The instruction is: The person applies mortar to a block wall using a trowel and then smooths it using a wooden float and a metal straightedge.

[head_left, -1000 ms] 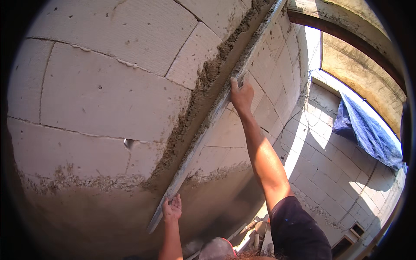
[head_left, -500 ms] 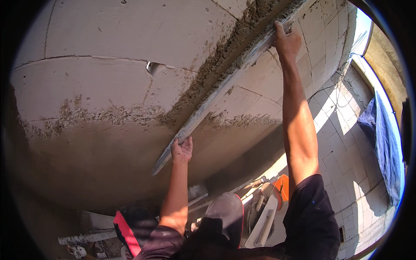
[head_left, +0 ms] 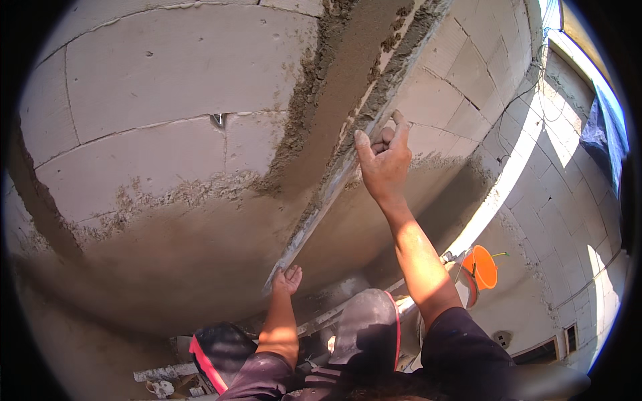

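A long metal straightedge (head_left: 313, 224) leans diagonally across the plastered wall, its upper part loaded with wet grey mortar (head_left: 394, 80). My left hand (head_left: 286, 281) holds it close to its lower end, thumb against the bar. Further up, my right hand (head_left: 386, 164) grips the bar's edge, thumb on one side and several fingers curled at the other. Left of the bar runs an upright band of fresh mortar (head_left: 338, 100) with a rough edge. Below it spreads a smoother plastered area (head_left: 160, 267).
Bare pale blocks (head_left: 187, 60) make up the upper wall. An orange bucket (head_left: 480, 267) stands on the floor at right. Beyond are a sunlit block wall (head_left: 568, 220) and a blue tarp (head_left: 605, 134). Mortar-smeared scraps (head_left: 160, 386) lie at the lower left.
The straightedge and both hands appear lower in view, and my right hand is nearer my left. More mortar shows on the bar. The view has shifted, so the bucket shows more fully.
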A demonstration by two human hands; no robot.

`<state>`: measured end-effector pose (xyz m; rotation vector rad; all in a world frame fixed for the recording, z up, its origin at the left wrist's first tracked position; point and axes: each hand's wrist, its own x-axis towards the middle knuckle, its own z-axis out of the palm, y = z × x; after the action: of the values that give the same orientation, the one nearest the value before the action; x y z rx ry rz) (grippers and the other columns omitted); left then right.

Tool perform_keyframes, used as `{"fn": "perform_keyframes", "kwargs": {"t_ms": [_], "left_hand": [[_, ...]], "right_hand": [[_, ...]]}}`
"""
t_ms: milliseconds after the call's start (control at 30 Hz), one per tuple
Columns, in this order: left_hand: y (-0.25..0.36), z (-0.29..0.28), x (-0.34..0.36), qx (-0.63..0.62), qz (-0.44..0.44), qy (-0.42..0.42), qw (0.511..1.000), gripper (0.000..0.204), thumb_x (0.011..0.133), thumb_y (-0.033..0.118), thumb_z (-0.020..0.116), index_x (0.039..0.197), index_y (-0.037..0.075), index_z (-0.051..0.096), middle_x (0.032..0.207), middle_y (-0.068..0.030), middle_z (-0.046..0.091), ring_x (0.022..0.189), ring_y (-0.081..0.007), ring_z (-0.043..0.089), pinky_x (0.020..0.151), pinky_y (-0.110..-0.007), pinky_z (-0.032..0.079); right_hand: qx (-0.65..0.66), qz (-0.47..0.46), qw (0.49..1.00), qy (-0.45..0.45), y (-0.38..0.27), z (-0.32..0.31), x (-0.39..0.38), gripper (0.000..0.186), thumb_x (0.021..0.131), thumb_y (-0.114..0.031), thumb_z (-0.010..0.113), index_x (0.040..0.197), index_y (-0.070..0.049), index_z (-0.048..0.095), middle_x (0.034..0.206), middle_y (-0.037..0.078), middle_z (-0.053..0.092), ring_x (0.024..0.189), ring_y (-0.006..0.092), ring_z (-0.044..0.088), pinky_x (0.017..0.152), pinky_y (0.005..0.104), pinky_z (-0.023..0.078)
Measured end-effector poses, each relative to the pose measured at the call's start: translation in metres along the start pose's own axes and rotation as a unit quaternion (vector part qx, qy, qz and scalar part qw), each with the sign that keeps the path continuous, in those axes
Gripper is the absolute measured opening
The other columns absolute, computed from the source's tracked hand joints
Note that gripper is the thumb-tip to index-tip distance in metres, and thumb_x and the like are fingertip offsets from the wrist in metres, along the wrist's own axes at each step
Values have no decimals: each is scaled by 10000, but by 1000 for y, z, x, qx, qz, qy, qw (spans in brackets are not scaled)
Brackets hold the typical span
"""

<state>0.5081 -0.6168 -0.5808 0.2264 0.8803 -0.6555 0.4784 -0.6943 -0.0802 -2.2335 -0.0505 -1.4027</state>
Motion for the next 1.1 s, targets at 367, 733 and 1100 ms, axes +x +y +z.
{"fn": "perform_keyframes", "kwargs": {"t_ms": [367,733,1100], "left_hand": [[-9,69,-128,542,557,96,622,428,911,384,659,1132,18,637,975,-213,701,977,-370,657,803,-482,503],[9,135,-304,396,880,99,244,515,733,204,838,1102,3,540,1021,-177,572,914,-358,565,784,-442,481],[120,133,-463,312,905,274,92,465,796,167,798,1141,-27,554,972,-181,607,836,-362,625,722,-434,510]], "right_hand": [[14,125,992,-18,68,0,-90,621,834,-190,778,1273,66,422,764,111,648,615,198,658,579,334,512],[130,-33,989,54,-71,30,-2,623,790,-366,819,1221,-9,546,811,78,727,777,240,711,726,365,542],[356,-197,914,-6,-214,55,51,610,826,-317,779,1267,6,509,740,118,663,615,320,676,521,410,503]]}}
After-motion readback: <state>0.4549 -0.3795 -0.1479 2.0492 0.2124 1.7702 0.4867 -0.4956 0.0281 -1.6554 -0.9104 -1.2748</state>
